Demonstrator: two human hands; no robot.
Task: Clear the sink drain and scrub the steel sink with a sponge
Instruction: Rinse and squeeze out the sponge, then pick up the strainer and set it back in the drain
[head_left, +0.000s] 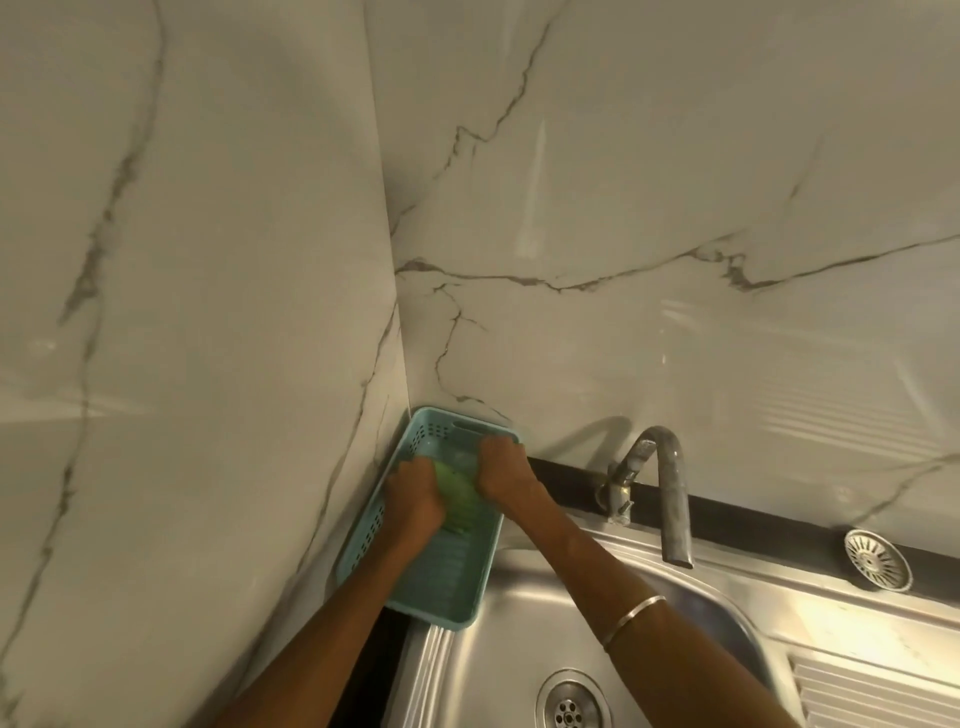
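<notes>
A green sponge (458, 496) lies inside a light blue plastic basket (435, 616) in the corner left of the steel sink (519, 618). My left hand (413, 493) is curled over the sponge's left side. My right hand (501, 467) is closed on its right upper part. Most of the sponge is hidden between the two fists. The open drain (569, 702) sits at the bottom of the basin, under my right forearm. A round metal strainer (877, 560) lies upside down on the ledge at the far right.
A curved steel faucet (671, 493) rises from the dark ledge and reaches over the basin, just right of my right arm. Marble walls close the corner behind and left of the basket. A ribbed drainboard (872, 691) lies at the lower right.
</notes>
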